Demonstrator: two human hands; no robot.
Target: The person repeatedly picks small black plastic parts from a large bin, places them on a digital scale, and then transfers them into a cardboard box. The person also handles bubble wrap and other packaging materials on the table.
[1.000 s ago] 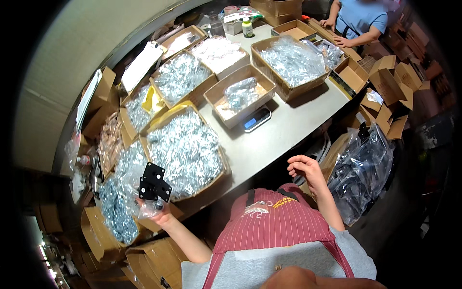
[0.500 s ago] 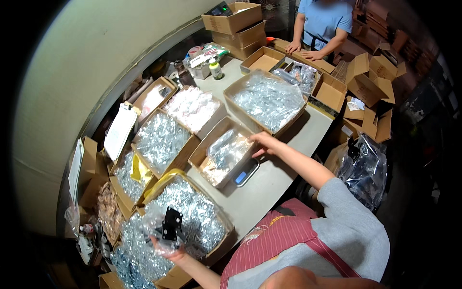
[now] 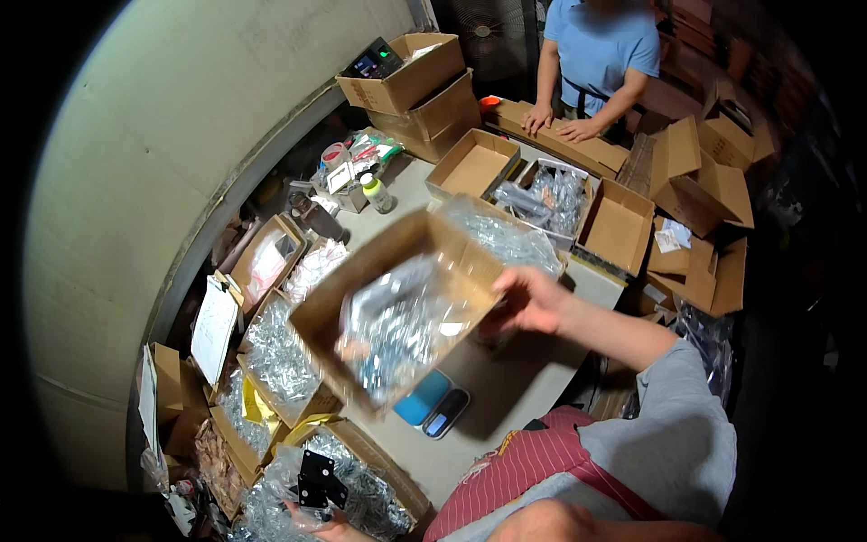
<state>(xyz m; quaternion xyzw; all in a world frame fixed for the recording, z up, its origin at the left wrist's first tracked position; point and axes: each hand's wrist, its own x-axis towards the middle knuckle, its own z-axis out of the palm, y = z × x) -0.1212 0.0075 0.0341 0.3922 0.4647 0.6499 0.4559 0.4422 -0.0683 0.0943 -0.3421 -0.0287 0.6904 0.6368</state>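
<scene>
Box of brown cardboard, open and rectangular (image 3: 361, 271), tilts above the grey table (image 3: 537, 357) at mid-view, holding clear plastic packets (image 3: 402, 316). Right hand (image 3: 533, 303) pinches its rim at three o'clock. Left hand (image 3: 325, 524), at seven o'clock, grasps perforated black plates (image 3: 318, 479) in clear film.

Right fingers (image 3: 518, 280) gripping tilted carton (image 3: 384, 257)

a blurred, open brown cardboard box (image 3: 384, 251) is held up, tilted, in the right hand (image 3: 535, 303), clear plastic packets (image 3: 397, 316) inside. black plates (image 3: 318, 479) with round holes rest with clear film (image 3: 278, 474) in the left hand (image 3: 316, 524).
</scene>
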